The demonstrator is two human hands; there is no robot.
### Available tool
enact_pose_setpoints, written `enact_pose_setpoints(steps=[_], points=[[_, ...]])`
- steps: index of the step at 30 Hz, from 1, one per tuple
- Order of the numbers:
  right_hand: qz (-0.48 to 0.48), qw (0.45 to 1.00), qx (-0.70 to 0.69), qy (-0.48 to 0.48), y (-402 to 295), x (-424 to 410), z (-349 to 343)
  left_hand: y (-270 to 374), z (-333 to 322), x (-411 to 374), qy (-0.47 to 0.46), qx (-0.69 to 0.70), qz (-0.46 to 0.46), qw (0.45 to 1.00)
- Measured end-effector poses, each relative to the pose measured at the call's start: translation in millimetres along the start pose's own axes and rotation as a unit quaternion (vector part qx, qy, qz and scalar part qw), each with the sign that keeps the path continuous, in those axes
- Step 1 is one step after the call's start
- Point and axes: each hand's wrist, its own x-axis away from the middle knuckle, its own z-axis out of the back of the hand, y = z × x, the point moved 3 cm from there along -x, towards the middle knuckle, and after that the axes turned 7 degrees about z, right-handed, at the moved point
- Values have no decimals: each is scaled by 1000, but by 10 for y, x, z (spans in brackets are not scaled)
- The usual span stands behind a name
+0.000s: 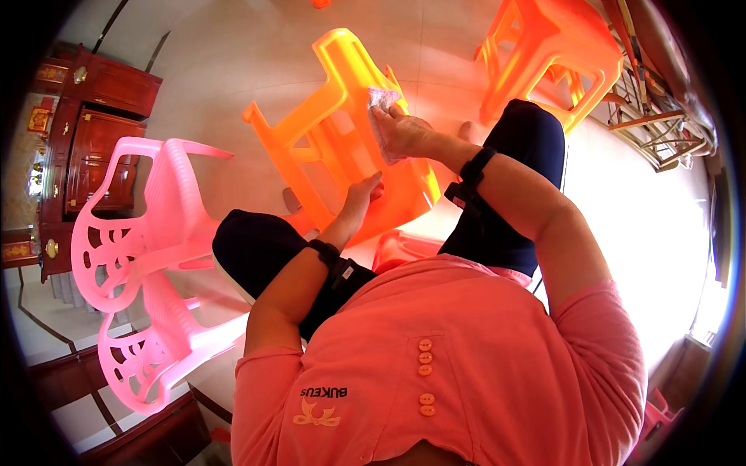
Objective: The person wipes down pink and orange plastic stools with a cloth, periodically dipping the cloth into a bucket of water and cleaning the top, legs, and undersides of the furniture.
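An orange plastic stool (332, 125) lies tipped over between my knees, its legs pointing away from me to the upper left. My right hand (402, 131) presses a thin, pale patterned cloth (382, 98) against the stool's upper side. Part of the cloth hangs below my fingers. Lower down, my left hand (364, 195) rests on the stool near its seat end, with some fingers hidden from view. Beneath the stool, close to my lap, part of a red plastic seat (405, 247) shows; its full shape is covered.
Another orange stool (553, 52) stands at the upper right, near a folding metal frame (658, 128). Two pink plastic armchairs, a nearer-top one (169, 192) and a lower one (175, 332), are at left. A dark red wooden cabinet (105, 157) lies beyond them.
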Motion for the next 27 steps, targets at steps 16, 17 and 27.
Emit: enact_pose_setpoints(steps=[16, 17, 27], points=[[263, 935, 197, 136, -450, 239, -240, 107, 107, 135, 24, 275, 12, 961], [272, 932, 210, 113, -477, 299, -259, 157, 63, 192, 40, 270, -3, 962], [315, 874, 274, 248, -309, 76, 77, 210, -164, 480, 85, 260, -71, 959]])
